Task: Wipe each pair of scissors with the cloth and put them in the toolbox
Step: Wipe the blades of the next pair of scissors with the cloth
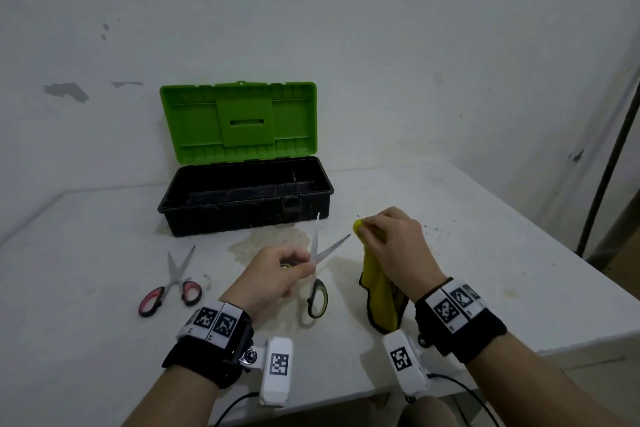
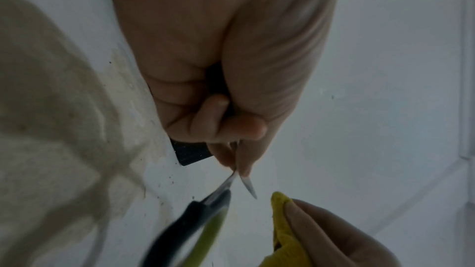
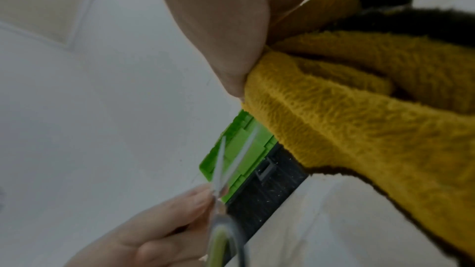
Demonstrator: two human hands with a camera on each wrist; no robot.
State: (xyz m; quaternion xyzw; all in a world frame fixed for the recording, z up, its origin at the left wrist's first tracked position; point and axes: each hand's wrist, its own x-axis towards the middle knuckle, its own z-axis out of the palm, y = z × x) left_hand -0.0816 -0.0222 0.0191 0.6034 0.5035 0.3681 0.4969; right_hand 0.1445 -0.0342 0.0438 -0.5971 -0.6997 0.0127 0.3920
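— What have you got in each grip?

— My left hand (image 1: 277,274) is curled round the green-handled scissors (image 1: 320,265) near the pivot, holding them above the worktop (image 1: 485,236) with the blades spread and pointing away from me. One handle loop hangs down on the near side. My right hand (image 1: 394,246) is closed round the yellow cloth (image 1: 381,295), a fold of it pinched at my fingertips, the rest trailing down under my wrist.

— Is the cloth on the blades?

— No, it sits just to the right of the blade tips, apart from them.

— And the rest?

— The red-handled scissors (image 1: 173,284) lie flat on the worktop to my left, blades partly open. The toolbox (image 1: 242,198) stands on the far side, its green lid (image 1: 239,121) upright, black tray facing up. A pale stain (image 1: 270,243) marks the worktop just in front of it.
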